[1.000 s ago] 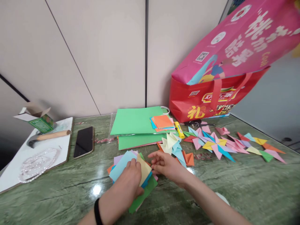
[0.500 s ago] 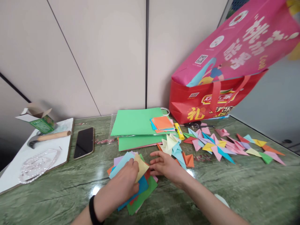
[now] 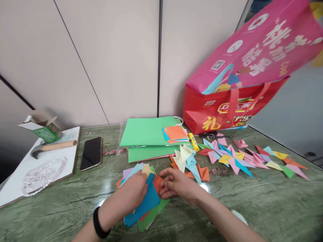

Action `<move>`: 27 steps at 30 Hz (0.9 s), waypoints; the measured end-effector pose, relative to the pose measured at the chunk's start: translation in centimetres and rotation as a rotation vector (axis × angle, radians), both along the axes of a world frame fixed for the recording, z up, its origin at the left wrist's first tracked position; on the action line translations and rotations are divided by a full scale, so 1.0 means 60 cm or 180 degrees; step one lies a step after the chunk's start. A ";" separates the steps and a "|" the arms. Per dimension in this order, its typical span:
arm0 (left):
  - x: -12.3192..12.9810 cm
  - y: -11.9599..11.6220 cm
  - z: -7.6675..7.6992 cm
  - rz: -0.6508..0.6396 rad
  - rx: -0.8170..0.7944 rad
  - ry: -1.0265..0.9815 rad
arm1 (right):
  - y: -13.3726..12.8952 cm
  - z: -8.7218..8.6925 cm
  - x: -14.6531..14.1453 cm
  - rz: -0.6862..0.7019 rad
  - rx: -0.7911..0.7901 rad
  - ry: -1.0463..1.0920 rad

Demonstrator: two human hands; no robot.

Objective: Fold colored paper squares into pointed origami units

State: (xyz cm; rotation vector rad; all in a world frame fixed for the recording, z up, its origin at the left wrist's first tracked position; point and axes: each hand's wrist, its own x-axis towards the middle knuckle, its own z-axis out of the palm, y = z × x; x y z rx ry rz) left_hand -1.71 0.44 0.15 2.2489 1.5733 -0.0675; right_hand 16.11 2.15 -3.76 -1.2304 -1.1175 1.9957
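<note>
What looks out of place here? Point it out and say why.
The wooden-handled tool on the white board at far left seems an odd match for the folded paper. The colored sheets under the left hand lie fanned askew, probably just from handling. Nothing looks spilled.

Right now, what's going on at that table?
A person's left hand is on a loose pile of coloured paper sheets. The right hand, loosely curled, is at the pile's right edge; whether it grips a sheet, I cannot tell. Folded paper shapes lie farther right, a phone off to the left.
</note>
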 end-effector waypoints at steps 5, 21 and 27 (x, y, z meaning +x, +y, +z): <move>0.001 0.002 0.003 -0.0001 0.0005 -0.0019 | -0.001 -0.003 0.001 0.0115 0.0022 0.0072; -0.013 0.011 -0.021 0.0142 -0.0061 -0.0200 | -0.008 -0.006 -0.010 0.0537 -0.0089 0.0195; -0.008 0.013 -0.012 0.0138 -0.0165 -0.0273 | -0.009 -0.010 -0.008 0.0785 0.0015 0.0019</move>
